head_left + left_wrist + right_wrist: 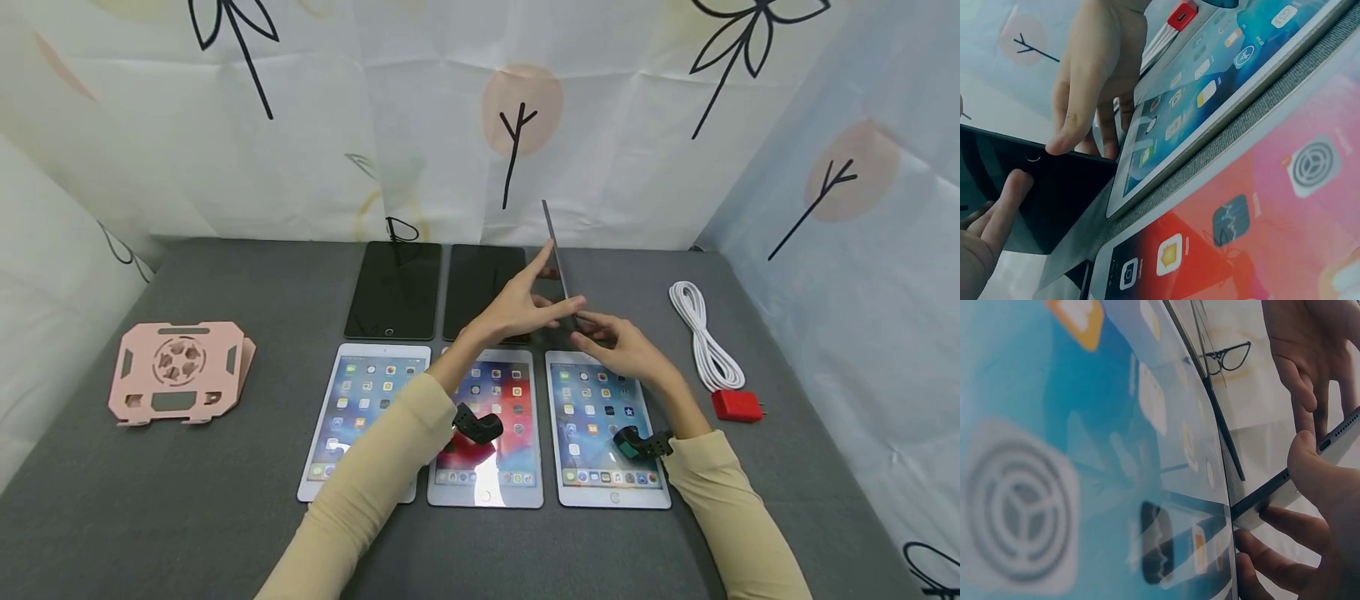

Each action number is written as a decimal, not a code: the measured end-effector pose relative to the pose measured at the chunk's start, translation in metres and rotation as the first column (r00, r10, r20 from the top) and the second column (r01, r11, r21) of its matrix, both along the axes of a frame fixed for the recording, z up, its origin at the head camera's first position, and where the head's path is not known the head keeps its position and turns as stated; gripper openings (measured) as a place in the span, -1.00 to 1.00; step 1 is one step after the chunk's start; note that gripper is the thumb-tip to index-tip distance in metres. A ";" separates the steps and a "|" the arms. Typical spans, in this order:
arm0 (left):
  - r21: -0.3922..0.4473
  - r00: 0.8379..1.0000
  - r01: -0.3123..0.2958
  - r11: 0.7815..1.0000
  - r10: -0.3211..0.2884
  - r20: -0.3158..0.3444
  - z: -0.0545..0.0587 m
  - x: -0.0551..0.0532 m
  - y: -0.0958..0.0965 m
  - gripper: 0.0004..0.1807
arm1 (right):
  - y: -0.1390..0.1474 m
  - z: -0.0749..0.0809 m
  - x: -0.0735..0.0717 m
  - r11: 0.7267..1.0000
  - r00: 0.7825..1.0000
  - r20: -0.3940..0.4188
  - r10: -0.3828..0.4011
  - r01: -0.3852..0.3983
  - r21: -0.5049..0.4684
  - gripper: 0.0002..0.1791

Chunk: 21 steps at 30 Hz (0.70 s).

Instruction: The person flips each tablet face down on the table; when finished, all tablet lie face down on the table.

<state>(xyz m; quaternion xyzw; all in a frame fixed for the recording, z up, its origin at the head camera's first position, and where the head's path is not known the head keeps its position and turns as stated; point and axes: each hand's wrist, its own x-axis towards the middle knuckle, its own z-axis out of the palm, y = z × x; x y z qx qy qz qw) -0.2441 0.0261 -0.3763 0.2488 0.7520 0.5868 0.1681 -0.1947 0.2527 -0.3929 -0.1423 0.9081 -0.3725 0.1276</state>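
Observation:
A dark-screened tablet (561, 258) stands tilted up at the back, nearly edge-on in the head view. My right hand (618, 343) pinches its lower end, the thumb on the screen side close to the round home button and fingers behind. Against the same screen rest the outstretched fingers of my left hand (517, 304); in the left wrist view a fingertip (1019, 180) touches just beside the button. Below lie three lit white tablets, left (375, 362), middle (487, 498) and right (615, 497). Two dark tablets, one (393, 287) partly beside another (480, 279), lie behind them.
A pink tablet stand (180, 367) lies folded at the left. On the right are a coiled white cable (705, 337) and a red charger plug (737, 406). Printed fabric (450, 150) hangs behind the grey tabletop (225, 500).

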 end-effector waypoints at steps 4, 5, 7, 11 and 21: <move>0.074 0.998 0.002 0.997 -0.006 0.060 -0.001 0.000 -0.004 0.11 | -0.001 0.000 -0.001 1.000 1.000 0.000 0.012 -0.012 0.004 -0.32; 0.094 0.997 0.004 0.996 -0.010 0.070 -0.002 -0.001 -0.004 0.11 | -0.002 -0.001 -0.001 1.000 1.000 -0.002 0.015 -0.015 0.007 -0.32; 0.128 0.996 0.003 0.992 -0.014 0.088 -0.002 0.000 -0.005 0.10 | -0.002 -0.002 -0.001 1.000 1.000 -0.012 0.026 -0.026 0.016 -0.33; 0.166 0.995 -0.005 0.986 -0.013 0.104 -0.004 -0.001 -0.006 0.08 | -0.004 -0.003 -0.001 0.998 0.999 -0.035 0.025 -0.023 0.056 -0.35; 0.205 0.990 -0.040 0.978 0.012 0.138 -0.007 0.000 -0.009 0.09 | -0.008 -0.002 0.001 0.984 0.998 -0.016 -0.057 0.059 0.166 -0.22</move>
